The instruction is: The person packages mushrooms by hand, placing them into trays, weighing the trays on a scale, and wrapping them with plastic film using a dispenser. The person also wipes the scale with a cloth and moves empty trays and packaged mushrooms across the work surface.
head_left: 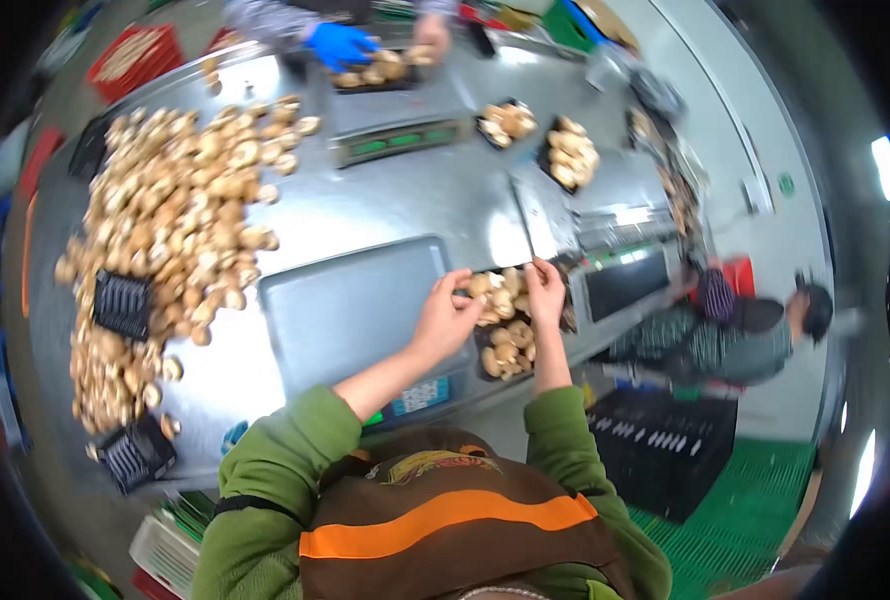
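Observation:
My left hand (pixel 447 316) is curled at the left side of a black tray (pixel 482 270) filled with brown mushrooms (pixel 502 293). At the tray's right side, my right hand (pixel 545 292) has its thumb and fingers closed near the far corner. Both hands grip the tray's edges, though the fingertips are partly hidden. Just below it, nearer my body, sits another batch of mushrooms (pixel 508 350) in a black tray. To the left of my hands lies a grey flat scale platform (pixel 355 300) with nothing on it.
Loose mushrooms (pixel 185 210) cover the table's left side, with black trays (pixel 123 305) among them. Filled trays (pixel 570 155) stand at the far right. Across the table, a co-worker's blue-gloved hand (pixel 340 45) handles mushrooms at a scale (pixel 400 140). Another person (pixel 735 335) stands right.

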### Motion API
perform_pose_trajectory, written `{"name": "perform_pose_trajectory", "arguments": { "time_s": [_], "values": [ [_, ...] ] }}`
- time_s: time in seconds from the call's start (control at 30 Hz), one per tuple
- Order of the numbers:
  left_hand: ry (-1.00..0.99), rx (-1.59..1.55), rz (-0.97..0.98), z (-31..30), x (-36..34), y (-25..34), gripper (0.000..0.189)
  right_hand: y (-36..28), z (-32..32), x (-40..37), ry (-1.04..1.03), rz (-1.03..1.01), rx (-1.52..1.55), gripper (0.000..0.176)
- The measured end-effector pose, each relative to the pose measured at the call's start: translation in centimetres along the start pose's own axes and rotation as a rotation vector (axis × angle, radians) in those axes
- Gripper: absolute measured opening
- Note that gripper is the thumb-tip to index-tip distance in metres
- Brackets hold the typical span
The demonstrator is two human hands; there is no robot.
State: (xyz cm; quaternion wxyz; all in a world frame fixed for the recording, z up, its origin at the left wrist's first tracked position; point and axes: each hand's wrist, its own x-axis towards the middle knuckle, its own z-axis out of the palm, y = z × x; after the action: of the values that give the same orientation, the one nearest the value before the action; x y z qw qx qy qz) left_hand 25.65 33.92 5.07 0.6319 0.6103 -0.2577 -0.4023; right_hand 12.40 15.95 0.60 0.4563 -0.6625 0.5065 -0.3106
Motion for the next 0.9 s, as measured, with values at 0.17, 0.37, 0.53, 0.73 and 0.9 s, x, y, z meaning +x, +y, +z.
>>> {"name": "perform_pose_trajectory", "arguments": {
  "time_s": [0.17,0.37,0.53,0.73,0.9],
  "values": [
    [0.238,-0.089,0.038,-11.2,-8.3,-0.8,0.033,-10.2,12.3,-4.8,-0.292,-0.236,0.032,0.028],
    [0.475,-0.091,-0.189,-25.8,-19.1,-4.6,0.025,-18.6,32.0,-20.4,-1.058,-0.116,0.195,0.032],
    [0.671,0.135,-0.204,-33.1,-26.2,-3.4,0.022,-18.5,46.5,-30.5,-1.149,0.288,0.088,0.031],
    [0.687,0.83,-0.034,-36.7,-32.9,-7.8,0.031,-17.4,49.6,-32.8,-0.742,0.12,-0.064,0.029],
    [0.686,1.119,-0.048,-39.3,-34.8,-8.5,0.058,-15.0,45.2,-30.7,-0.789,0.096,-0.09,0.024]
  ]
}}
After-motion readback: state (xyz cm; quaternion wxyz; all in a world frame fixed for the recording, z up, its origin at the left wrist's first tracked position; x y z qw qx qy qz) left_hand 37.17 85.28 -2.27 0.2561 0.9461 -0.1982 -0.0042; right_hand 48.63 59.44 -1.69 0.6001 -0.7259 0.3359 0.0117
